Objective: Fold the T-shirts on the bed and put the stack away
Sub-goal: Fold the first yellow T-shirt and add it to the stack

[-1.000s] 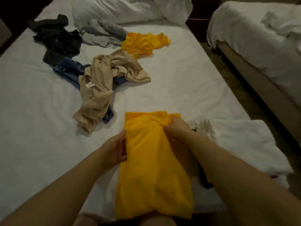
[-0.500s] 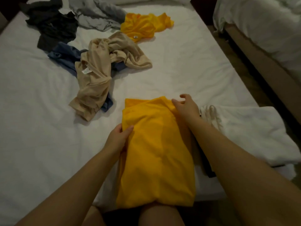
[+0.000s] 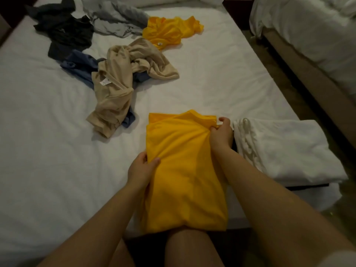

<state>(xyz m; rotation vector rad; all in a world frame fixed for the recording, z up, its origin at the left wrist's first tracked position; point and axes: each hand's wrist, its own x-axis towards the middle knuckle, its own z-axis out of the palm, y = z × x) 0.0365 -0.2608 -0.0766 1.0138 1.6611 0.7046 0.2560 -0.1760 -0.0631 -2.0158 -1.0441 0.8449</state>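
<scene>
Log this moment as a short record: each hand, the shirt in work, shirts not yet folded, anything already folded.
Left hand: grips left edge of near yellow shirt
Right hand: pinches its upper right edge
Shirt in work: partly folded on the bed, near end draped over the edge
Unfolded: beige shirt, blue shirt, black shirt, grey shirt, far yellow shirt
Folded: white cloth, right of the hands

Dim light. White-sheeted bed [image 3: 221, 78] fills most of view. Second bed [image 3: 308, 35] to the right, white bedding, brown base. Dark floor [image 3: 292, 89] strip between them. White pillows [image 3: 173, 1] at far end.
</scene>
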